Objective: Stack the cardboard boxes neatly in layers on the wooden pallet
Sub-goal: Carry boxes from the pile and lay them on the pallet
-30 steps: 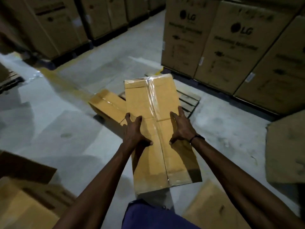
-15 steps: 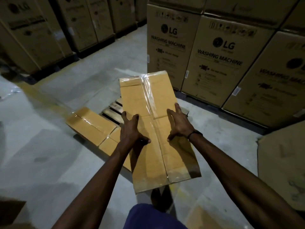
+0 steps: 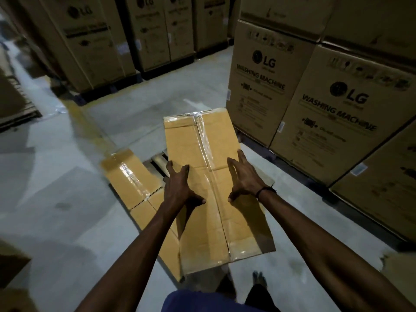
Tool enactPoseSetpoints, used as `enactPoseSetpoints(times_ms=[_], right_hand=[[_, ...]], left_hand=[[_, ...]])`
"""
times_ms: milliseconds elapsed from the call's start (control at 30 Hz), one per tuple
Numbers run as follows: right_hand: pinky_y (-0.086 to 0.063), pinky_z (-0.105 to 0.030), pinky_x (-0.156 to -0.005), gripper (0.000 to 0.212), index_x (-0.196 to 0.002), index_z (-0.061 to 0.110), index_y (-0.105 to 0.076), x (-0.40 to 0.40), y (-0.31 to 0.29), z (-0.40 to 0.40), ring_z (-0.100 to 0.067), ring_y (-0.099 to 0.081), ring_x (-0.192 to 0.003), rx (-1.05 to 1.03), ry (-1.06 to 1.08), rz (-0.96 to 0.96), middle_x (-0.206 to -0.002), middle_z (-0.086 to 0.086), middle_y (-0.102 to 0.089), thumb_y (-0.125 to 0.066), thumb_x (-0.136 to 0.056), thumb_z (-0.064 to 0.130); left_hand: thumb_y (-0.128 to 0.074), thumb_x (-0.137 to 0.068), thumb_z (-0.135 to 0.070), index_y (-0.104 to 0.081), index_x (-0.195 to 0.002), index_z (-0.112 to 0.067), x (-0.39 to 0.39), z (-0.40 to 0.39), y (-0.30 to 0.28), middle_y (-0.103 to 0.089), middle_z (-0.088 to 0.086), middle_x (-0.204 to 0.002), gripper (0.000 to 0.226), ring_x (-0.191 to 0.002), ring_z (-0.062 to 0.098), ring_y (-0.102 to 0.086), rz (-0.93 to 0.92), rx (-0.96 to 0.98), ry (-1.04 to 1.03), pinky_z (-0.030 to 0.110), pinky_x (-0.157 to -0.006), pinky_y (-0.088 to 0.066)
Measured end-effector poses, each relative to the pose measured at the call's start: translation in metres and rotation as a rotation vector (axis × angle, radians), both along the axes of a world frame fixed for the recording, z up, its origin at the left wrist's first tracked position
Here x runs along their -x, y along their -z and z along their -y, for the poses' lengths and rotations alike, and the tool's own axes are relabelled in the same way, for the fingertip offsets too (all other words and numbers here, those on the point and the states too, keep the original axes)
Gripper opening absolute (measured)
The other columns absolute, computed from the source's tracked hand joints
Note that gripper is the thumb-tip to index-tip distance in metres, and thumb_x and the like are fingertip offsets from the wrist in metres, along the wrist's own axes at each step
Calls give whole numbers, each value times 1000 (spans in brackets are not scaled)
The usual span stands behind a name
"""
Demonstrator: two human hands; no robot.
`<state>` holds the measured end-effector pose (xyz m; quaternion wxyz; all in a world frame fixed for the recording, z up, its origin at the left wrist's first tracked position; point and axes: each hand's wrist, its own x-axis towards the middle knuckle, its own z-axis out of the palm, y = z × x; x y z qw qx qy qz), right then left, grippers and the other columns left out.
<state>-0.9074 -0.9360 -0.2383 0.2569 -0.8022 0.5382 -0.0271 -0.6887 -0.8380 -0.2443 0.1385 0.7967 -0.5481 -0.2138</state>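
I carry a long taped cardboard box [image 3: 198,145] level in front of me, above the wooden pallet [image 3: 157,162]. My left hand [image 3: 180,188] lies at its left edge and my right hand [image 3: 245,181] near its right edge. Both have straight, spread fingers and thumbs resting on the top face. A second long box [image 3: 132,183] lies on the pallet's left side, partly under the carried one. Only a few pallet slats show between the two boxes.
Tall LG washing machine cartons [image 3: 265,86] stand stacked close on the right, and more cartons [image 3: 94,46] line the back left. Grey concrete floor [image 3: 67,176] spreads to the left. My foot [image 3: 258,278] shows below the box's near end.
I have walked closer to the pallet. The carried box now hangs over the pallet and the lying box, with both hands in the same places on it.
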Motion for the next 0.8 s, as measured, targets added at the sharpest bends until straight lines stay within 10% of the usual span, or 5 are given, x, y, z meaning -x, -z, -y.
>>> enactPoseSetpoints(times_ms=[800], right_hand=[[-32, -48, -120, 148, -161, 23, -27, -85, -6, 176, -39, -14, -155, -11, -624, 82, -171, -2, 8, -106, -37, 35]], left_hand=[[-104, -37, -48, -35, -153, -23, 14, 71, -25, 13, 14, -164, 137, -140, 59, -25, -90, -34, -667, 62, -108, -44]])
